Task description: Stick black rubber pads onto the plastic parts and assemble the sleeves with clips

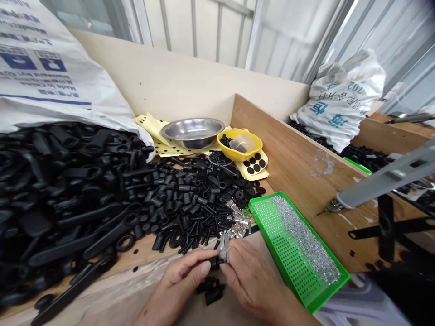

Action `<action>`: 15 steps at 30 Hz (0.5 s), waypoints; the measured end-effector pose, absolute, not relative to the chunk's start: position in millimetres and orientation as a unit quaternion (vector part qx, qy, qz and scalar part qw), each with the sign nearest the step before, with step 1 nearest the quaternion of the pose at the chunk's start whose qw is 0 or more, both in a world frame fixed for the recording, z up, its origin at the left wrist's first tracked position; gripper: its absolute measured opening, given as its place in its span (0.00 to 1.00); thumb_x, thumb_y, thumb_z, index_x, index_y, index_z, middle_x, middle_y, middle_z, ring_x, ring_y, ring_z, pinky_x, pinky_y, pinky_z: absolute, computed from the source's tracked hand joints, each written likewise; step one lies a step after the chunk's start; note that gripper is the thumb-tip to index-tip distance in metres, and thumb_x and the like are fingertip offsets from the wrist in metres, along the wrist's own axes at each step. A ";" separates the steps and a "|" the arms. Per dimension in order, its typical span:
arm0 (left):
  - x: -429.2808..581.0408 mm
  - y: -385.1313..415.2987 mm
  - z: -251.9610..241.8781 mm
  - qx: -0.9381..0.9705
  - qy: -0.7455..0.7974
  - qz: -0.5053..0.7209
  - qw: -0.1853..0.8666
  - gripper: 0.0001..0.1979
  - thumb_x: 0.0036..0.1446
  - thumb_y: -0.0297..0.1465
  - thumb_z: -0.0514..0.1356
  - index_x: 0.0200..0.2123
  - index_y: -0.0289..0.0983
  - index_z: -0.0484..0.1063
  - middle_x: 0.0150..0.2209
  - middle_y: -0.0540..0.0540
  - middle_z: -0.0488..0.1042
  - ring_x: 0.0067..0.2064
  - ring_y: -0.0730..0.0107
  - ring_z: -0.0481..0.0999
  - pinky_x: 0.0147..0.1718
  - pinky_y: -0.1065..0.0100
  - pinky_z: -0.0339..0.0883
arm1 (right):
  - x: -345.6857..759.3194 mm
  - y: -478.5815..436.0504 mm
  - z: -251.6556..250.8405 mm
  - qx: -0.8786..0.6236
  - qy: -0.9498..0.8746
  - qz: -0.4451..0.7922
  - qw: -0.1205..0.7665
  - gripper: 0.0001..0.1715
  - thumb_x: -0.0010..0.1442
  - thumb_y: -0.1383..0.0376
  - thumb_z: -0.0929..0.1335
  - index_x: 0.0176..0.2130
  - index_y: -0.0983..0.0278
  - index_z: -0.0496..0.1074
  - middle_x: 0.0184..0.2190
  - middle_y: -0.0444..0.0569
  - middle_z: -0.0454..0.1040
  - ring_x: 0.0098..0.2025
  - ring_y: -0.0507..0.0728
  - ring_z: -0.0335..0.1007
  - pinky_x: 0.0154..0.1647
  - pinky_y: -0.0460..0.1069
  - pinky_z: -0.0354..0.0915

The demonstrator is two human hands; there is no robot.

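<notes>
My left hand [183, 276] pinches a small black plastic part [215, 263] between thumb and fingers. My right hand [251, 283] grips a silver metal fitting [224, 253] pressed against that black part, and my fingers hide most of both. A few black parts [210, 292] lie just below my hands. Loose silver fittings [236, 217] and a heap of small black plastic pieces [193, 213] sit just beyond my fingertips.
A large pile of black plastic handles [68, 194] spills from a white sack [50, 68] on the left. A green perforated tray [272, 235] of screws lies right of my hands. A grey electric screwdriver [384, 181] hangs at right, above a wooden board [299, 181].
</notes>
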State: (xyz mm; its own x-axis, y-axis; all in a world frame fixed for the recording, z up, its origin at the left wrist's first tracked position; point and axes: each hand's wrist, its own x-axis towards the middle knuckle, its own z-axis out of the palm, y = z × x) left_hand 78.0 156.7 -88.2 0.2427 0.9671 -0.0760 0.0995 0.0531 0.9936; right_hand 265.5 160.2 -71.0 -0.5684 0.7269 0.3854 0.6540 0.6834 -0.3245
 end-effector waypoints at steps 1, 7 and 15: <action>77.9 156.7 -87.3 0.570 0.470 0.396 0.546 0.12 0.54 0.41 0.58 0.39 0.46 0.77 0.39 0.52 0.79 0.41 0.67 0.77 0.41 0.72 0.71 | 265.2 159.9 -71.9 -0.386 -0.884 0.064 0.254 0.15 0.67 0.66 0.53 0.38 0.65 0.64 0.33 0.51 0.69 0.37 0.58 0.65 0.39 0.53 0.64; 75.5 153.1 -80.1 0.706 0.420 0.422 0.383 0.11 0.58 0.31 0.56 0.43 0.48 0.74 0.40 0.53 0.78 0.41 0.71 0.76 0.40 0.77 0.69 | 259.7 158.9 -70.0 -0.400 -0.858 0.194 0.257 0.14 0.67 0.66 0.53 0.36 0.63 0.63 0.32 0.48 0.70 0.34 0.54 0.65 0.38 0.49 0.63; 75.4 147.3 -83.1 0.775 0.380 0.450 0.228 0.15 0.58 0.24 0.55 0.47 0.43 0.69 0.39 0.49 0.75 0.41 0.72 0.74 0.42 0.76 0.67 | 253.3 153.9 -65.0 -0.460 -0.796 0.299 0.257 0.17 0.68 0.61 0.51 0.29 0.61 0.56 0.26 0.43 0.66 0.29 0.52 0.64 0.32 0.45 0.60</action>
State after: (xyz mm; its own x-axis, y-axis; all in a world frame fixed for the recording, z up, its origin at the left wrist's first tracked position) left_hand 75.4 147.3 -83.1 0.3046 0.7948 0.5249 0.3845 -0.6068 0.6957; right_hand 253.3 153.9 -65.0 -0.4443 0.8857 0.1343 0.5784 0.3981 -0.7120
